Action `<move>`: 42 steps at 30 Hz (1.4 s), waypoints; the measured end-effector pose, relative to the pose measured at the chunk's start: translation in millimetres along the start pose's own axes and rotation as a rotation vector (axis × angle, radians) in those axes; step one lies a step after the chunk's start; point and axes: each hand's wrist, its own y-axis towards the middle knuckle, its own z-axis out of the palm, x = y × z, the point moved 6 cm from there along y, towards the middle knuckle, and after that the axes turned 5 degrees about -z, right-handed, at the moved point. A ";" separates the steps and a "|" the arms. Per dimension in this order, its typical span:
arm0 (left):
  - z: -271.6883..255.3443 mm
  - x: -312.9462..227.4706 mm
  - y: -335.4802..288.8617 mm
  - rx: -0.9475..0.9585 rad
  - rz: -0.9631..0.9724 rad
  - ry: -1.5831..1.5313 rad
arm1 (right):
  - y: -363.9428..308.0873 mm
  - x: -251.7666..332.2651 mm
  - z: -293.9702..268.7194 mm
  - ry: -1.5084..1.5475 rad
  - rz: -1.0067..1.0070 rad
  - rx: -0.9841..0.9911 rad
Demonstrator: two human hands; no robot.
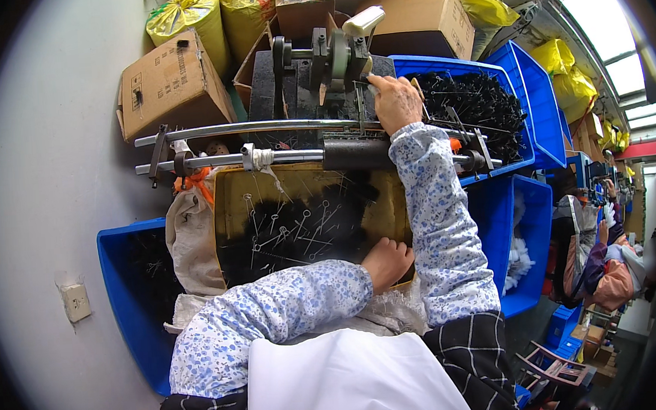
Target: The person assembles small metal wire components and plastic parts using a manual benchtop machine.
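Observation:
My right hand (pixel 397 103) reaches to the bench machine (pixel 327 73), its thumb and fingers pressed together beside the machine's wheel (pixel 339 54). What they pinch is too small to make out. My left hand (pixel 389 264) is curled closed at the near right edge of a yellow tray (pixel 388 201), and its fingers hide whatever may be in them. In the tray lies a heap of black-bristled wire brushes (pixel 292 226), several with looped wire ends. Two metal rails (pixel 226 130) with a dark sleeve run across between the tray and the machine.
A blue bin (pixel 525 110) of black brushes stands right of the machine. Another blue bin (pixel 524 215) holds white pieces; a third (pixel 127 292) sits at the left wall. Cardboard boxes (pixel 170 83) and yellow sacks (pixel 196 21) stand behind. A co-worker (pixel 609 263) is at the far right.

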 end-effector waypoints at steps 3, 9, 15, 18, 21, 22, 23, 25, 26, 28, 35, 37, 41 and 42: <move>-16.1 1.0 -6.3 -0.073 -0.052 -0.120 | 6.9 2.7 2.2 -0.020 -0.027 0.032; -88.8 29.6 -55.8 -0.263 -0.104 -0.291 | -12.3 -7.1 -13.0 -0.224 0.124 0.067; -136.2 77.1 -116.5 -0.367 -0.199 -0.677 | -28.4 -17.7 -5.1 -0.035 0.169 -0.021; -142.9 94.5 -141.6 -0.425 -0.263 -0.757 | -21.9 -1.9 0.2 0.005 0.166 -0.005; -142.4 103.6 -152.9 -0.431 -0.318 -0.763 | -10.9 24.8 1.8 -0.022 0.129 -0.016; -143.4 105.4 -155.2 -0.454 -0.335 -0.748 | -7.6 34.4 2.5 -0.041 0.124 -0.006; -144.1 105.4 -156.1 -0.455 -0.341 -0.734 | -6.1 44.4 0.6 -0.073 0.094 -0.041; -148.4 107.1 -158.4 -0.474 -0.348 -0.712 | -3.2 52.4 1.9 -0.108 0.082 -0.030; -150.5 108.0 -159.5 -0.492 -0.352 -0.693 | -4.7 53.7 0.1 -0.119 0.075 -0.029; -151.5 112.1 -165.5 -0.526 -0.392 -0.714 | -6.5 50.3 -1.6 -0.123 0.071 -0.035; -144.6 137.1 -191.5 -0.762 -0.511 -0.852 | -20.4 -14.6 -3.8 -0.066 0.126 0.032; -141.2 141.6 -194.5 -0.863 -0.497 -0.975 | -14.7 -37.0 2.4 0.088 0.140 0.084; -138.0 141.8 -193.8 -0.819 -0.445 -1.022 | 9.5 -61.8 -3.0 0.141 0.047 0.241; -134.6 142.9 -193.9 -0.788 -0.439 -1.048 | 13.0 -63.8 4.2 0.144 0.010 0.376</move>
